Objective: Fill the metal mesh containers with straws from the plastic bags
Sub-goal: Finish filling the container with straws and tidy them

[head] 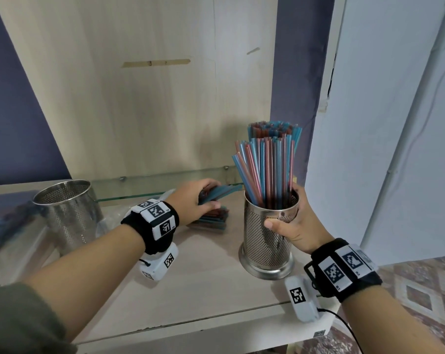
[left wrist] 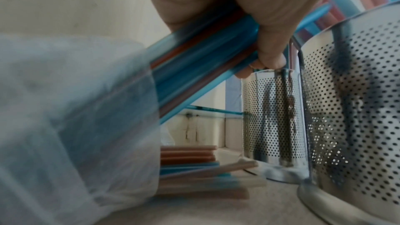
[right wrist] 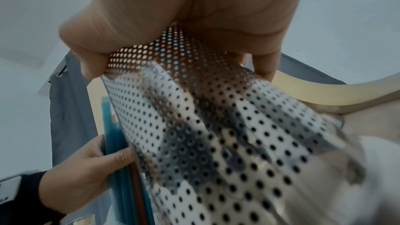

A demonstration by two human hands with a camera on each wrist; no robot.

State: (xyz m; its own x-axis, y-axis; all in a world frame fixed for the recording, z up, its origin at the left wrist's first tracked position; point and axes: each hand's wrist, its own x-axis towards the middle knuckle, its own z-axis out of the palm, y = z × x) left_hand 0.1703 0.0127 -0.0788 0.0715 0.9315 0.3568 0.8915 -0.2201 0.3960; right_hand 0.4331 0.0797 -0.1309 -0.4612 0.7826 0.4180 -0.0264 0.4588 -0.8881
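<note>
My right hand (head: 289, 218) grips the upper rim of a perforated metal container (head: 266, 241) that stands upright on the shelf, packed with blue and red straws (head: 267, 169). The right wrist view shows the container's wall (right wrist: 227, 134) close up under that hand. My left hand (head: 203, 200) grips a small bundle of straws (left wrist: 194, 67) half out of a clear plastic bag (left wrist: 75, 126), just left of the container. More straws (head: 213, 218) lie flat under the hand. A second straw-filled container (left wrist: 270, 117) stands behind the first. An empty mesh container (head: 68, 215) stands at the left.
The pale wooden shelf (head: 203, 282) has its front edge near my wrists. A wooden back panel (head: 152, 111) and a low glass strip (head: 165, 177) close off the rear. A white wall (head: 369, 149) rises to the right, above patterned floor tiles (head: 420, 290).
</note>
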